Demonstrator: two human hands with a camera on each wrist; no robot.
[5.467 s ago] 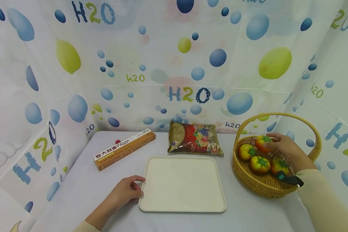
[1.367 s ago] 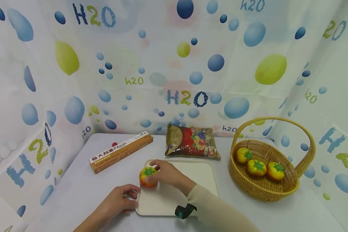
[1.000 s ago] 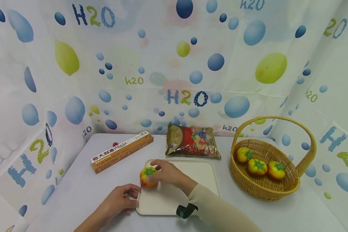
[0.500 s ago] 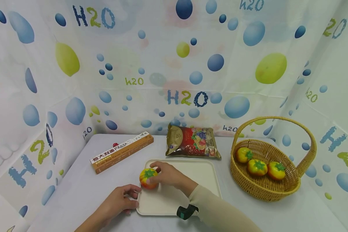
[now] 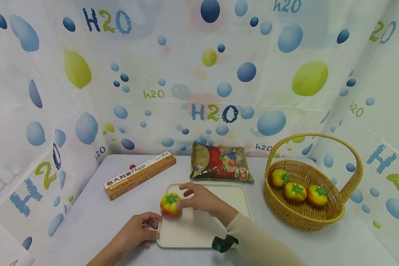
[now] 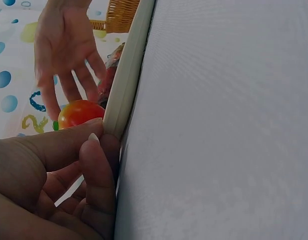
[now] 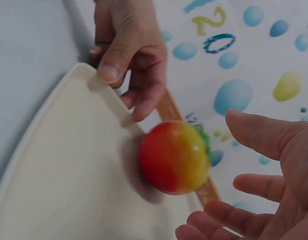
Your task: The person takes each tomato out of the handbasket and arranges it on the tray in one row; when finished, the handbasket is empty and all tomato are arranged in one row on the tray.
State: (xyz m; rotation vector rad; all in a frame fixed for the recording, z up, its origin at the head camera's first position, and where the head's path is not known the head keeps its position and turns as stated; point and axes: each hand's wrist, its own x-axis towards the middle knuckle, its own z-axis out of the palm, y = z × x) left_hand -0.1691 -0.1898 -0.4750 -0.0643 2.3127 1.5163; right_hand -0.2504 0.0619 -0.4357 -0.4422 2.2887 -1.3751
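Bubble-printed cloth [image 5: 183,88] backs a white table [image 5: 86,225]. Nearest, the left hand [image 5: 140,229] pinches the left edge of the cream tray [image 5: 193,231]; beyond, the tomato-like fruit [image 5: 169,207] sits near its far-left corner. Just beside it, the right hand [image 5: 201,199] is loosened, fingers spread: best eased straight away, without nudging. Half a second ago those fingers were round it.

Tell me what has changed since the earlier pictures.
One fruit has gone from the basket to the left side of the tray, carried leftward by the right hand, which has now let go and drawn back slightly rightward. The left hand stays at the tray's left edge; the box and bag stayed put.
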